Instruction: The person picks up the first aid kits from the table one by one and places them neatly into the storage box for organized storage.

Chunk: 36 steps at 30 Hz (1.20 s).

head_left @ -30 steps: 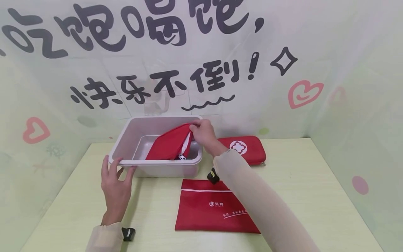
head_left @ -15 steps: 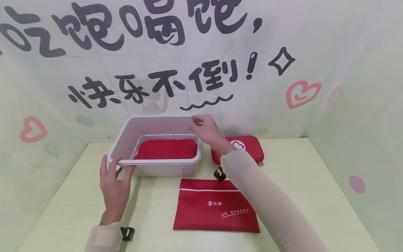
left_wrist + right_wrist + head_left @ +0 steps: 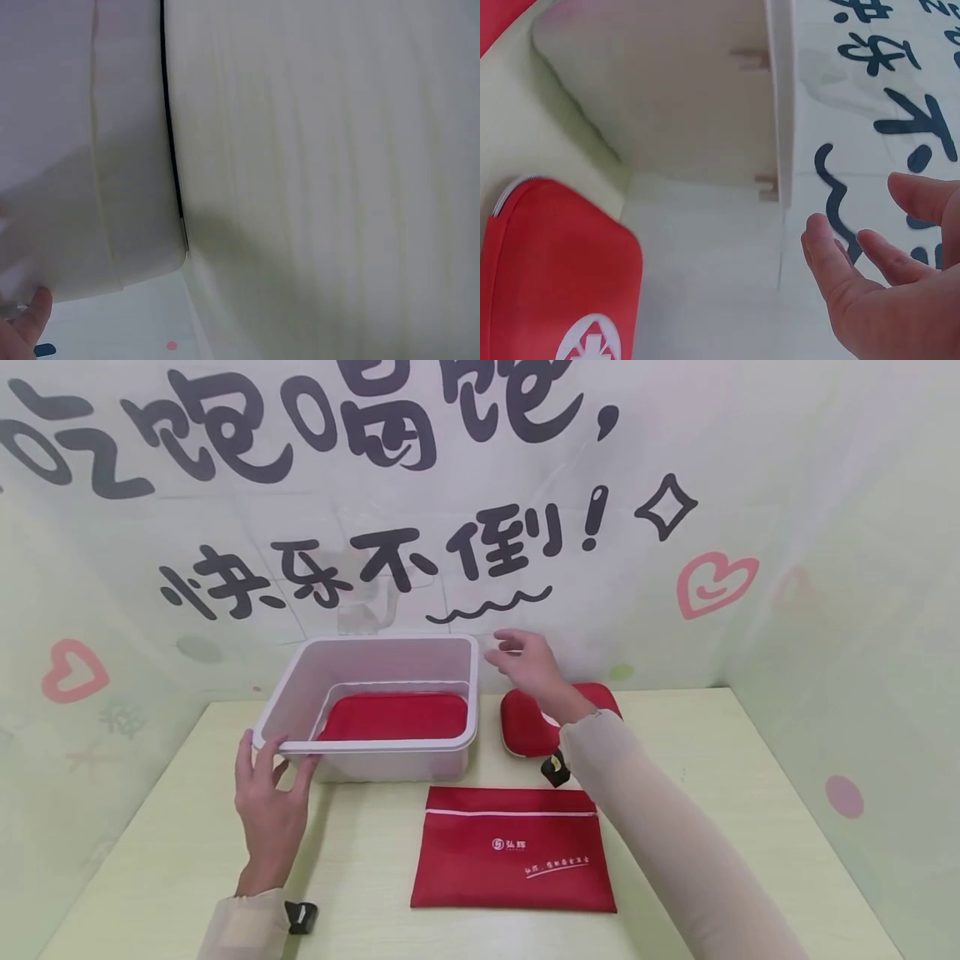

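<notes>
Tabletop [image 3: 697,810] in pale wood grain met a backdrop [image 3: 810,510] printed with dark Chinese lettering in the head view. The white plastic bin [image 3: 375,746] contained a red case [image 3: 397,717]; a red zip pouch [image 3: 517,885] lay in front of the bin, a red hard case [image 3: 525,727] to its right. The left hand [image 3: 272,802] gripped the bin's front-left corner, while the right hand [image 3: 528,664], loosely spread and holding nothing, hung just right of the bin. The left wrist view showed the bin's outer wall, a fingertip [image 3: 37,309] against it. The right wrist view added small tabs [image 3: 751,60] under the bin's rim and the hard case's white emblem [image 3: 594,345], mostly covered in the head view.

I observe a booth-like workspace: a pale bench [image 3: 765,810] enclosed on three sides by sheeting [image 3: 810,510] printed with black lettering [image 3: 399,568] and pink hearts [image 3: 716,596].
</notes>
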### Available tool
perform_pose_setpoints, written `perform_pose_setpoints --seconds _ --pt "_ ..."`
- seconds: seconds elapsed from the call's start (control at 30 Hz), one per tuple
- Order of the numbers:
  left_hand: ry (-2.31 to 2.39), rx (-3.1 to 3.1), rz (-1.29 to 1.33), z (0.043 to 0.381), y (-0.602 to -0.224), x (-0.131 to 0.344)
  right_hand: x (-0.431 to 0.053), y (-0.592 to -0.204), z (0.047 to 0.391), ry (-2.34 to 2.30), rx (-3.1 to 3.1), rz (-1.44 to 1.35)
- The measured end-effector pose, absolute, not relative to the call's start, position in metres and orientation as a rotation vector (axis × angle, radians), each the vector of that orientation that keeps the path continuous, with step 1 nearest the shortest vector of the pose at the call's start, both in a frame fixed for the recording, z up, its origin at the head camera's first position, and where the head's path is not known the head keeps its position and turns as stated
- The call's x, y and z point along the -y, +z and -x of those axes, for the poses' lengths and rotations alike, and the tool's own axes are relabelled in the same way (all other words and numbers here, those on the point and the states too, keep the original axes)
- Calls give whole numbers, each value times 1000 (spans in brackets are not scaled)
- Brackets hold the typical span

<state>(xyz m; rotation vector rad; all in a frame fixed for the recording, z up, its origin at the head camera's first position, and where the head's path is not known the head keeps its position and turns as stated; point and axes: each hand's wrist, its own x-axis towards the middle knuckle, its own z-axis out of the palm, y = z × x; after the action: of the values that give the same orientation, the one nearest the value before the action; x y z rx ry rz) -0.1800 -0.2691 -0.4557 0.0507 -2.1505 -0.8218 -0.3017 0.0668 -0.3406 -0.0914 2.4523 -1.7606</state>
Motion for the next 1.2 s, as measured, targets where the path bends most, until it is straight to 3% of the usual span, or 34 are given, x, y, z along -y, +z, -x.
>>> perform_pose_setpoints --seconds 1.2 --pt "-837 2145 -50 180 -456 269 -160 -371 303 -1696 -2562 -143"
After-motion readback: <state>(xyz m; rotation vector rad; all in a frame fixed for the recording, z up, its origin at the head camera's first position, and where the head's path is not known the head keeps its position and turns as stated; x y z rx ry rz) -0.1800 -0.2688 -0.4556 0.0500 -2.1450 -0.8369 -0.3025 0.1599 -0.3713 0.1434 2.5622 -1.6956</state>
